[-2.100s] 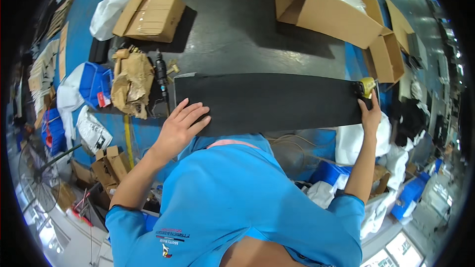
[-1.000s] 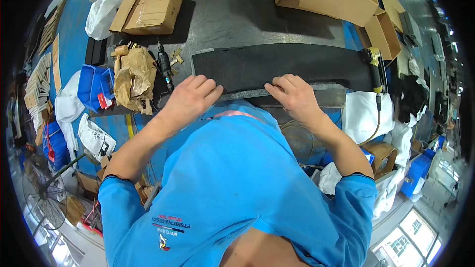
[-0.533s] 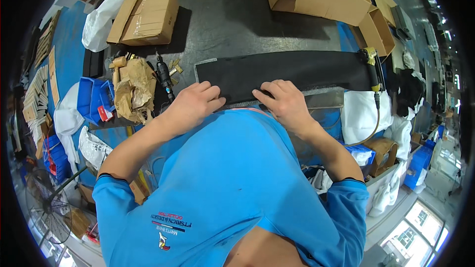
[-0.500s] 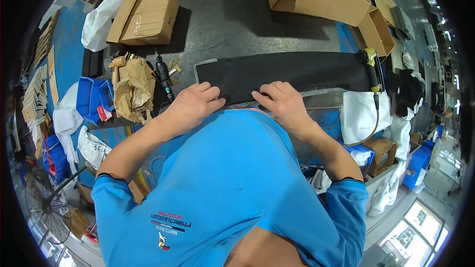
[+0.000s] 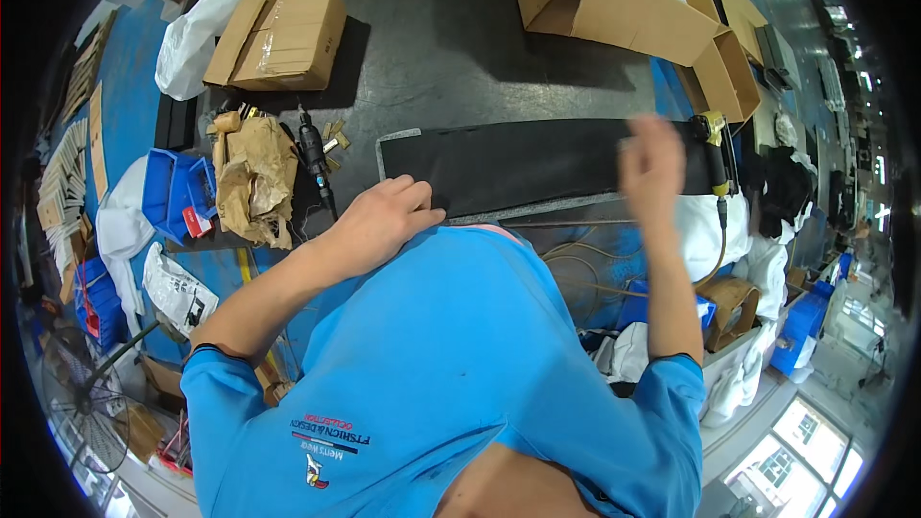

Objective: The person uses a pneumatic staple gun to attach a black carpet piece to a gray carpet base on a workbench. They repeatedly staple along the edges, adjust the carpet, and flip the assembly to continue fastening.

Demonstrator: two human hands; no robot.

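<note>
A long black fabric-covered panel (image 5: 537, 168) with a fuzzy grey border lies across the bench in front of me. My left hand (image 5: 395, 214) rests on its near left edge, fingers curled over the fabric there. Motion smears my right hand (image 5: 654, 168), which is over the panel's right part; its fingers do not show clearly. Just right of that hand, at the panel's right end, lies a yellow-and-black air tool (image 5: 715, 129) resembling a staple gun, with a hose running down from it. A black power screwdriver (image 5: 312, 146) lies beyond my left hand, beside small brass-coloured pieces (image 5: 336, 134).
Torn brown paper (image 5: 254, 177) and blue plastic bins (image 5: 176, 194) are at left. A closed carton (image 5: 278, 38) sits farther back; an open carton (image 5: 624, 5) holding clear plastic stands back right. Hoses (image 5: 585, 259) hang below the bench edge. A fan (image 5: 86, 403) stands lower left.
My right hand has left the panel's near edge and moved right and away from me, toward the yellow-and-black air tool. My left hand stays at the panel's near left edge.
</note>
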